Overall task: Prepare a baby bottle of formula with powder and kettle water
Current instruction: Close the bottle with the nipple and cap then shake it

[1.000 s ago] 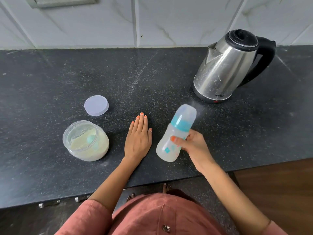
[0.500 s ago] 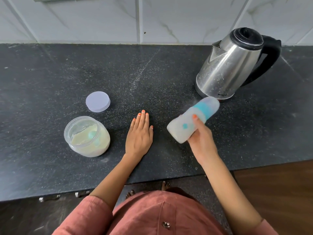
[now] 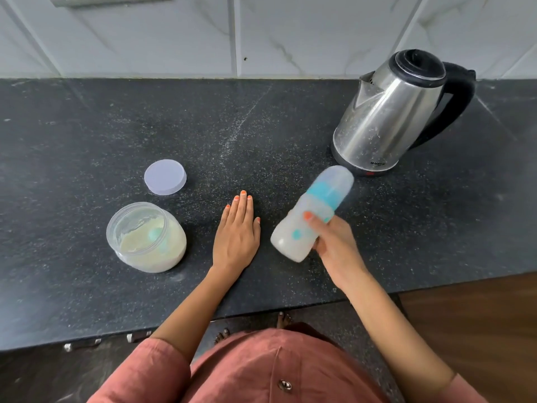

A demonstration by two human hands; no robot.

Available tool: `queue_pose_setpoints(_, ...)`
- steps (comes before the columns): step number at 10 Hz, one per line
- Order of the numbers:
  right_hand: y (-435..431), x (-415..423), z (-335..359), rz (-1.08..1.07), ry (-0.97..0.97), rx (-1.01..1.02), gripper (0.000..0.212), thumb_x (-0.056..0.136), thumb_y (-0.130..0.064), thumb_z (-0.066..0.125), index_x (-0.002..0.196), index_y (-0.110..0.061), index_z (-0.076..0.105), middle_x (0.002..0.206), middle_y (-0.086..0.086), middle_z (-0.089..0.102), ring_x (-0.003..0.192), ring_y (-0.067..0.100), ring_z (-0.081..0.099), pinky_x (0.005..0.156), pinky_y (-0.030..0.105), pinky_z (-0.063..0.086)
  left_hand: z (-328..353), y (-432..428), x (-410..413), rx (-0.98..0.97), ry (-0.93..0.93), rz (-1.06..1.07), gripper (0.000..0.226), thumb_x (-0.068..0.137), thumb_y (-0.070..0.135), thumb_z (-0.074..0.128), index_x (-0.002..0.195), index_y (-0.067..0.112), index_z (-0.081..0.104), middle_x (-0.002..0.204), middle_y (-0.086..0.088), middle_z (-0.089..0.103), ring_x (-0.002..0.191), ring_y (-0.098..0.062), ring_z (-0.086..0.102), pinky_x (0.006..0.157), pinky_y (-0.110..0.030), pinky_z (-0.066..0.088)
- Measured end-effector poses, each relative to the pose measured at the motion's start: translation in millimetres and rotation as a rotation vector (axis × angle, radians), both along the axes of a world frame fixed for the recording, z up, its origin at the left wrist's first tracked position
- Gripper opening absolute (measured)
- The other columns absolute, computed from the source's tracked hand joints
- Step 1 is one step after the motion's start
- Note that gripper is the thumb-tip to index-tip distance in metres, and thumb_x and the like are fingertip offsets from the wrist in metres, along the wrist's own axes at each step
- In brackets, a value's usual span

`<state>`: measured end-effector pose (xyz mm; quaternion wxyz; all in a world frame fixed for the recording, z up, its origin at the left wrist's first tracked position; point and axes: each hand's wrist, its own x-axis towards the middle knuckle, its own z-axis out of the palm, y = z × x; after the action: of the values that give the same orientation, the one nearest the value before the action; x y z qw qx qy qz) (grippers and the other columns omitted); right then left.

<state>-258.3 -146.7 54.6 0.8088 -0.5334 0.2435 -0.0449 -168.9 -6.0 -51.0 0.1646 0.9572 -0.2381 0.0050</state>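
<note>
My right hand [image 3: 334, 245] grips a capped baby bottle [image 3: 308, 216] with a teal collar and milky white liquid, held tilted above the black counter [image 3: 87, 126], cap pointing up and right toward the kettle; it is motion-blurred. My left hand [image 3: 236, 231] lies flat, palm down, on the counter left of the bottle, holding nothing. An open clear jar of pale formula powder [image 3: 146, 237] with a teal scoop inside stands further left. The steel kettle [image 3: 389, 112] with black lid and handle stands at the back right, lid closed.
The jar's lilac lid [image 3: 165, 176] lies flat behind the jar. A white tiled wall runs along the back of the counter. The counter's front edge crosses just below my forearms; wooden floor shows at the lower right.
The bottle swings in my right hand: upright a second ago, sharply tilted right and higher half a second ago, now lower and less tilted. My left hand has stayed flat.
</note>
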Motion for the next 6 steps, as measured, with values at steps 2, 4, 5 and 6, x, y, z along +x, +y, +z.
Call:
queue_pose_setpoints(2, -9.1, 5.2, 3.7, -0.145, -0.078, 0.177, 0.024, 0.071, -0.018, 0.061, 0.095, -0.018, 0.062, 0.1, 0.004, 0.066, 0.094, 0.016, 0.062, 0.088, 0.038, 0.049, 1.6, -3.9, 3.3, -0.003, -0.012, -0.012, 0.051, 0.101, 0.026, 0.026, 0.146, 0.005, 0.016, 0.156, -0.011, 0.013, 0.144, -0.022, 0.01, 0.115, -0.029, -0.002)
queue_pose_setpoints(4, 4.0, -7.7, -5.5, 0.124, 0.053, -0.081, 0.032, 0.061, -0.021, 0.068, 0.093, -0.016, 0.065, 0.102, 0.012, 0.067, 0.091, 0.019, 0.064, 0.086, 0.036, 0.052, -1.4, 1.0, 1.2, 0.01, -0.018, 0.002, 0.052, 0.101, 0.027, 0.025, 0.146, 0.005, 0.015, 0.156, -0.01, 0.012, 0.145, -0.022, 0.01, 0.114, -0.028, -0.003)
queue_pose_setpoints(5, -3.2, -5.9, -1.7, 0.031, 0.013, -0.015, 0.031, 0.062, -0.021, 0.067, 0.093, -0.015, 0.065, 0.104, 0.014, 0.066, 0.096, 0.024, 0.062, 0.089, 0.04, 0.049, 0.5, -2.1, 3.7, 0.004, -0.021, -0.009, 0.051, 0.101, 0.027, 0.025, 0.146, 0.005, 0.015, 0.156, -0.01, 0.013, 0.145, -0.022, 0.01, 0.114, -0.028, -0.003)
queue_pose_setpoints(6, -13.4, 5.7, 0.9, -0.224, -0.118, 0.259, 0.03, 0.074, -0.025, 0.058, 0.103, -0.018, 0.058, 0.108, 0.006, 0.063, 0.101, 0.018, 0.06, 0.09, 0.036, 0.049, -0.3, -3.5, 2.3, 0.003, -0.016, -0.01, 0.052, 0.101, 0.028, 0.025, 0.146, 0.006, 0.015, 0.156, -0.01, 0.012, 0.145, -0.021, 0.009, 0.114, -0.028, -0.003)
